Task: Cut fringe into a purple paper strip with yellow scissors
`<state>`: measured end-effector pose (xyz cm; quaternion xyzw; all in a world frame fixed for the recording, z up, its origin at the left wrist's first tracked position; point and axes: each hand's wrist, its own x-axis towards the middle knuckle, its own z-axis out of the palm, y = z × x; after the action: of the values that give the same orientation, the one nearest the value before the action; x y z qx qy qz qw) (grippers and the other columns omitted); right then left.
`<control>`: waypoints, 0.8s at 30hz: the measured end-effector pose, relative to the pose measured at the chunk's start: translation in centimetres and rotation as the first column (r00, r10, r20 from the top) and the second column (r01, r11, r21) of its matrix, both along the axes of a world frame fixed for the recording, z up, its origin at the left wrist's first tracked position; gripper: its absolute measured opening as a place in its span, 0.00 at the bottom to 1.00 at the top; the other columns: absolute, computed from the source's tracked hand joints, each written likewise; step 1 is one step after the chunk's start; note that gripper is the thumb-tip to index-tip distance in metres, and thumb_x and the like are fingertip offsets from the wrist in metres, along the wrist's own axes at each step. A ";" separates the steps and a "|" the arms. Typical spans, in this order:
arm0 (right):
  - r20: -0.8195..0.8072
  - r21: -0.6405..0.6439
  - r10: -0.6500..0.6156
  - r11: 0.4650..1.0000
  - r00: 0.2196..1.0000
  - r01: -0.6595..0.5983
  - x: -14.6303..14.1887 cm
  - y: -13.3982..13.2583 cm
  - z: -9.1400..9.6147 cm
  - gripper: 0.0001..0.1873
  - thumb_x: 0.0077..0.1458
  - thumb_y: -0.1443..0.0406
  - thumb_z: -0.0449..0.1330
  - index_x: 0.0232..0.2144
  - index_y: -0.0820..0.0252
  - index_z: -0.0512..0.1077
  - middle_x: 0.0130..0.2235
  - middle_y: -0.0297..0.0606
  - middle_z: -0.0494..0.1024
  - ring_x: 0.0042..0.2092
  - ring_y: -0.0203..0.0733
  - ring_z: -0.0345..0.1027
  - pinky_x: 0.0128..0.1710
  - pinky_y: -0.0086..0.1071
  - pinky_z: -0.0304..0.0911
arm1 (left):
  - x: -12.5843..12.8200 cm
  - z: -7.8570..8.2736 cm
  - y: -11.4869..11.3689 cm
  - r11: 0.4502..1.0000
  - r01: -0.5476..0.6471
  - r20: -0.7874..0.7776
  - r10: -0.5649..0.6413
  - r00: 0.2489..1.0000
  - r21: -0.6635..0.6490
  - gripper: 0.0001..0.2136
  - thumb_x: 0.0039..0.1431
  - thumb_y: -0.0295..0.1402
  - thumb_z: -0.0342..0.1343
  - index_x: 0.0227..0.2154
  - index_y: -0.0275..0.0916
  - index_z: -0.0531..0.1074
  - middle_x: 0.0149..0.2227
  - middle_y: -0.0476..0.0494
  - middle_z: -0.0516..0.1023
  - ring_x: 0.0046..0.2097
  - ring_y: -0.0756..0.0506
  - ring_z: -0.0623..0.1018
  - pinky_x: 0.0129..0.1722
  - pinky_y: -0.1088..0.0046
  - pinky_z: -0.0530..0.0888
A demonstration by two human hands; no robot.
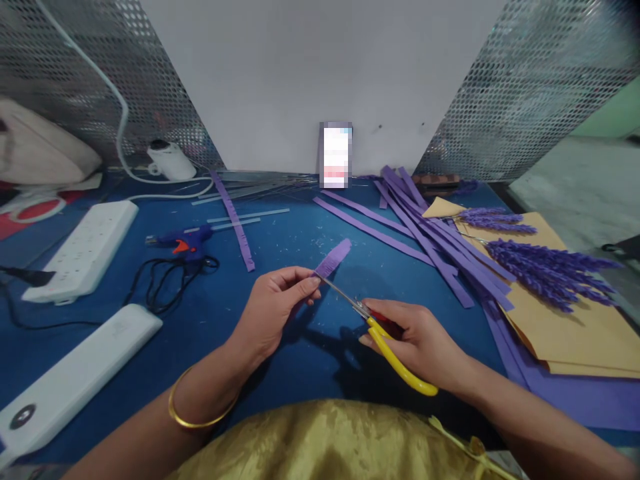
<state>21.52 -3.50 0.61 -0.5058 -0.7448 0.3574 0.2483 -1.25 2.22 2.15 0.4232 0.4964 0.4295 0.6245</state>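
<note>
My left hand (pixel 278 301) pinches the near end of a short purple paper strip (pixel 333 259), which angles up and away over the blue table (pixel 280 233). My right hand (pixel 415 343) grips yellow-handled scissors (pixel 387 350); their blades (pixel 343 297) reach left and meet the strip right beside my left fingertips. Both hands hover above the table's middle, close to my body.
Several long purple strips (pixel 425 233) lie at the right beside finished purple paper lavender stems (pixel 545 267) on tan paper (pixel 585 333). A blue glue gun (pixel 183 241) with a black cord, two white power strips (pixel 83 250) and a phone (pixel 335 155) against the wall are also here.
</note>
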 end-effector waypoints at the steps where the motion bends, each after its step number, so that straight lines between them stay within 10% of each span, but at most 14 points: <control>1: 0.005 0.007 -0.004 1.000 1.000 0.004 0.0 0.0 0.1 0.14 0.60 0.55 0.62 0.36 0.60 0.75 0.31 0.36 0.75 0.31 0.37 0.64 0.32 0.28 0.61 | 0.0 0.0 0.0 1.000 0.000 0.002 0.000 1.000 -0.001 0.06 0.48 0.35 0.68 0.25 0.38 0.80 0.23 0.49 0.78 0.27 0.51 0.72 0.30 0.77 0.68; 13: -0.002 -0.008 -0.002 1.000 1.000 0.002 -0.1 0.0 0.2 0.13 0.61 0.55 0.61 0.36 0.60 0.75 0.31 0.35 0.73 0.30 0.37 0.62 0.31 0.28 0.60 | 0.0 0.1 0.0 0.998 -0.003 -0.057 0.006 0.998 0.064 0.06 0.51 0.35 0.66 0.24 0.38 0.80 0.23 0.50 0.77 0.27 0.52 0.71 0.30 0.79 0.67; 24: -0.112 -0.100 -0.022 0.995 0.993 0.011 -0.1 0.2 -0.4 0.12 0.60 0.57 0.62 0.30 0.60 0.73 0.27 0.30 0.66 0.28 0.34 0.54 0.27 0.28 0.54 | -0.1 -0.1 0.2 0.989 0.052 0.146 -0.031 0.989 -0.138 0.07 0.48 0.36 0.70 0.25 0.38 0.79 0.23 0.51 0.77 0.25 0.55 0.71 0.27 0.83 0.66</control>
<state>21.47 -3.31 0.26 -0.5026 -0.7066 0.4200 0.2676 -1.39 2.43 2.04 0.3561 0.4705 0.4092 0.6959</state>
